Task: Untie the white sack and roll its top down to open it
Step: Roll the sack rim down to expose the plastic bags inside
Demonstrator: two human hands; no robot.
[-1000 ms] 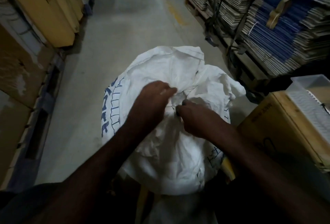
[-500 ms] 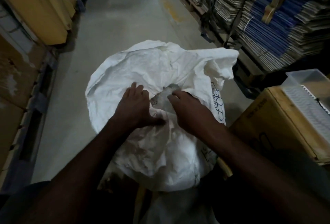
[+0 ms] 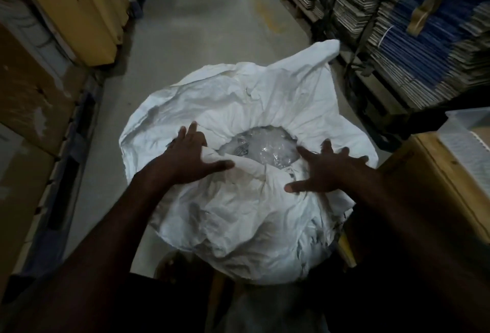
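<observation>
Now, step: the sack point(image 3: 238, 216) is untied and its mouth gapes between the two hands; what is left, as I judge it, is the rolling-down of the top.
Left hand: the left hand point(image 3: 188, 161) lies flat on the cloth at the near-left of the opening, fingers spread and straight, thumb pointing toward the gap, gripping nothing.
Right hand: the right hand point(image 3: 324, 171) is likewise splayed at the near-right of the opening, fingers apart, pressing or just above the cloth; I cannot tell which.
Sack: it stands right in front of the person, under both hands, its loose top flared out beyond the fingertips, one corner sticking up far-right of the right hand.
Contents: clear plastic point(image 3: 261, 147) shows in the hole between the thumbs; what it wraps I cannot make out.
How to do it well: I would take the rim in both hands at opposite sides, turn it outward and work round evenly, so the cuff stays level and the sack does not tip.
Risk: the bunched cloth near the wrists may snag the roll; smooth it first.
Floor: bare grey concrete point(image 3: 201, 49) runs away beyond the hands as an aisle.
Room: dim store; boxes point(image 3: 79, 11) stacked off the left hand, piled flat cardboard point(image 3: 413, 49) off the right, a wooden crate point(image 3: 434, 187) just beside the right forearm.
</observation>
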